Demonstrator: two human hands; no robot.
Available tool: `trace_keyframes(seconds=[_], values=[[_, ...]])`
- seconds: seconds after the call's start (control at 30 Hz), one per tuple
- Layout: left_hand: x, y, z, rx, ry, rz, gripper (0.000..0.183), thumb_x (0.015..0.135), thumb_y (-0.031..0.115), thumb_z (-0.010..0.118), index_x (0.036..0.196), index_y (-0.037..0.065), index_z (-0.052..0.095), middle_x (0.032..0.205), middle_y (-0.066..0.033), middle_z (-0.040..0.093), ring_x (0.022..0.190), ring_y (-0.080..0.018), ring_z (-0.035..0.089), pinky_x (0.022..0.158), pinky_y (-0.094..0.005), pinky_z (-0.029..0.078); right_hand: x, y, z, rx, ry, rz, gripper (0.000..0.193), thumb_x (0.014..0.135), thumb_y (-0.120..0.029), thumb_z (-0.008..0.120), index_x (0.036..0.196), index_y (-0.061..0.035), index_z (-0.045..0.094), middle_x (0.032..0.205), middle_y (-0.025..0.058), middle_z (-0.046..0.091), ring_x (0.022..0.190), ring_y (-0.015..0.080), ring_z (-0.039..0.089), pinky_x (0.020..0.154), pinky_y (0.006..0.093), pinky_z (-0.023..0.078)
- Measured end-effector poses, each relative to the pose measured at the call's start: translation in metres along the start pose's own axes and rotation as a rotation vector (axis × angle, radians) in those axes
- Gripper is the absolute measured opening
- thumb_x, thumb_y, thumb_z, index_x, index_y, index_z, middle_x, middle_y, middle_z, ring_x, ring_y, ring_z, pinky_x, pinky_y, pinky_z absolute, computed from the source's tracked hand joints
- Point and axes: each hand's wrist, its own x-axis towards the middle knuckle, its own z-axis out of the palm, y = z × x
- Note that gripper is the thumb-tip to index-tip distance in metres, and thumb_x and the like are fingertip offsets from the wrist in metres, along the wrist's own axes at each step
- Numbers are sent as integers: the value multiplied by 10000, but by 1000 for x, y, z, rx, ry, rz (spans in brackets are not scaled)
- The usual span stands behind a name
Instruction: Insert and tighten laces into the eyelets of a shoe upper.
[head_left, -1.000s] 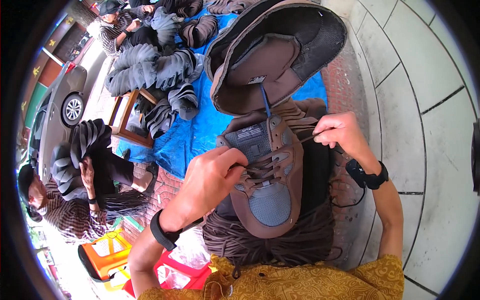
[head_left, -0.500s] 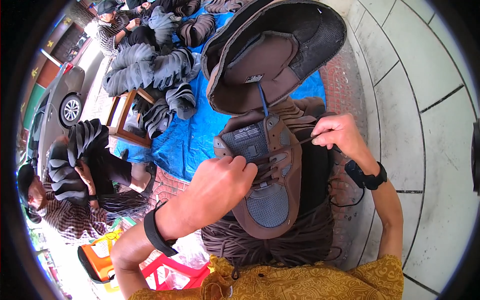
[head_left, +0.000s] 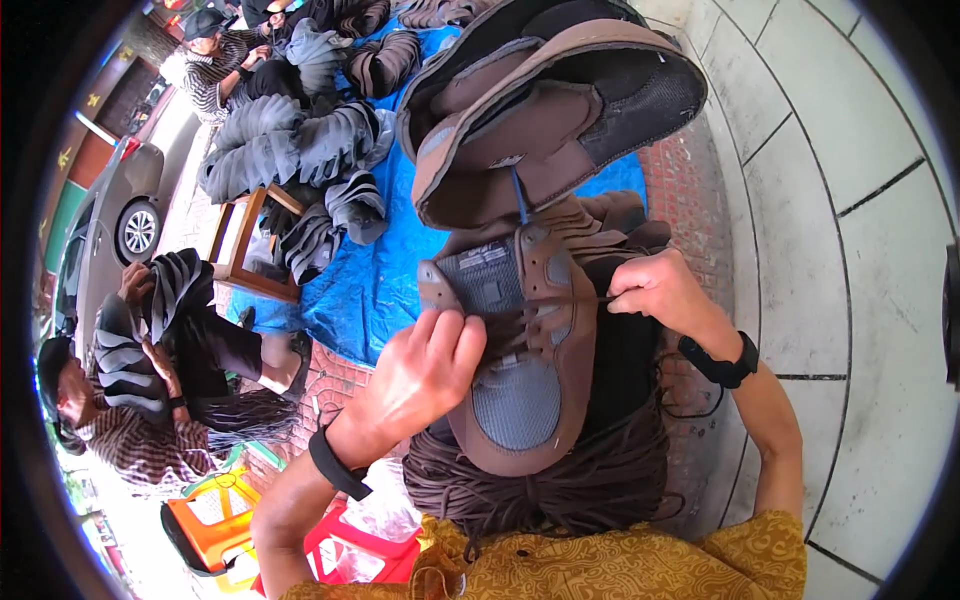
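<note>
A brown shoe upper with grey mesh panels (head_left: 515,405) lies toe toward me over a dark support. A dark brown shoelace (head_left: 572,300) is threaded through part of its eyelets and runs across the tongue (head_left: 482,280). My left hand (head_left: 425,365) is closed at the upper's left side, apparently on the lace, though its fingertips are partly hidden. On the right, my right hand (head_left: 668,292) pinches the lace and holds it taut. Beyond the tongue, joined brown and black uppers (head_left: 545,130) show their insides, with a blue strip (head_left: 520,195) hanging from them.
A thick bundle of brown laces (head_left: 530,500) lies at my lap. Several piles of grey uppers (head_left: 290,140) cover the blue tarp (head_left: 350,300), beside a wooden stool (head_left: 240,245). A co-worker (head_left: 140,430) sits at left holding grey uppers. A pale tiled surface (head_left: 840,300) borders the right.
My left hand has shifted left and my right hand left and down, so the lace lies nearly level instead of slanting up. The co-worker at left has raised a hand to the uppers.
</note>
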Motion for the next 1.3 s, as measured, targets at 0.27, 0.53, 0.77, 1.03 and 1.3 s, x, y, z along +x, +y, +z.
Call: trace_keyframes(seconds=[0.27,0.53,0.77,1.03,1.3], values=[[-7,-7,-1,-55,13,42,328,641,49,567,951,-26,495,839,-121,500,719,-226,538,575,-293,475,-1,-9,-2,124,8,265,88,655,-62,665,674,1,605,555,28,550,478,66,494,430,227,386],[-5,-3,13,-237,170,-94,345,629,25,568,968,-6,509,876,-117,525,710,-242,543,593,-312,475,-10,1,-4,-97,-4,1,110,617,-57,681,667,-1,600,566,57,560,494,112,527,456,243,401],[-12,-6,8,-429,190,-234,404,578,-65,550,980,-39,520,793,-138,558,679,-264,549,593,-328,467,-7,-1,-16,-97,108,63,108,604,-70,681,643,-13,597,581,77,567,515,177,552,481,268,412],[-33,-13,7,-138,152,-210,359,610,7,554,966,-32,534,825,-122,566,690,-242,554,594,-321,463,-17,11,-23,-200,138,-30,110,604,-94,679,614,-34,589,605,70,569,559,211,553,530,305,417],[-33,-8,-3,158,26,-501,159,698,26,568,854,56,578,698,-61,535,652,-161,544,598,-276,447,-23,-3,-38,-815,332,-254,111,602,-121,687,638,-60,601,614,39,551,576,204,516,557,310,391]])
